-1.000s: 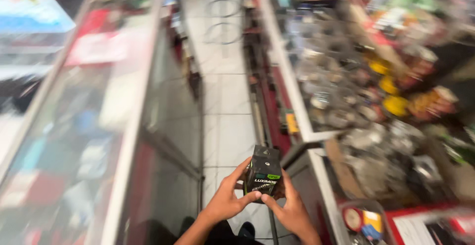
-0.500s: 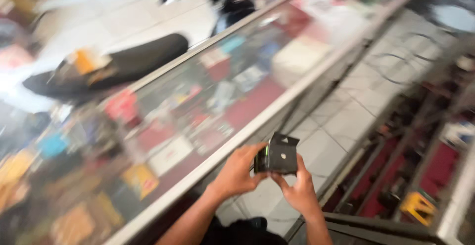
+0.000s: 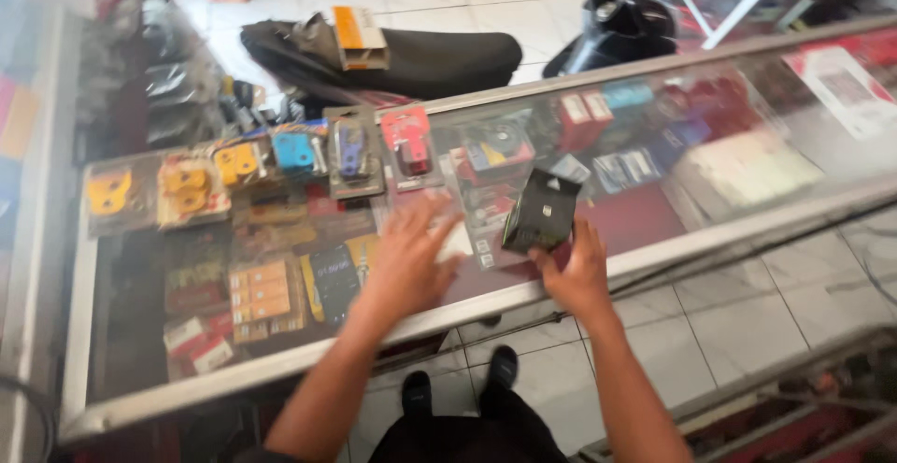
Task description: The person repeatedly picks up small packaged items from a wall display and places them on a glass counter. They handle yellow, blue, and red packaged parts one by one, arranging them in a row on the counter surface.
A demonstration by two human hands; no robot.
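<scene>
View from above a glass display counter [image 3: 710,229] in a shop. Along the far left part of the counter top lies a row of flat blister packs — two with yellow parts [image 3: 110,194], one with a blue part [image 3: 296,152], one with a purple part [image 3: 354,152] and one with a red part [image 3: 408,141]. Under the glass, small boxes in orange, red, blue and white lie close together; a pale flat pack [image 3: 747,171] sits toward the right.

The right hand [image 3: 576,271] is clamped on the lower edge of a small black box [image 3: 539,211], holding it just above the glass near the counter's near edge. The box stands nearly upright, its long axis tilted slightly to the right, an opened flap at the top and a broad face turned toward the camera.

The left hand [image 3: 411,253] is apart from the box, fingers spread and blurred, palm down over the glass just left of it; whether it touches the glass cannot be told.

Beyond the counter a black motorcycle seat [image 3: 439,56] carries an orange-and-white carton [image 3: 357,33]. Below, the person's dark shoes [image 3: 505,368] stand on pale floor tiles [image 3: 738,318].
</scene>
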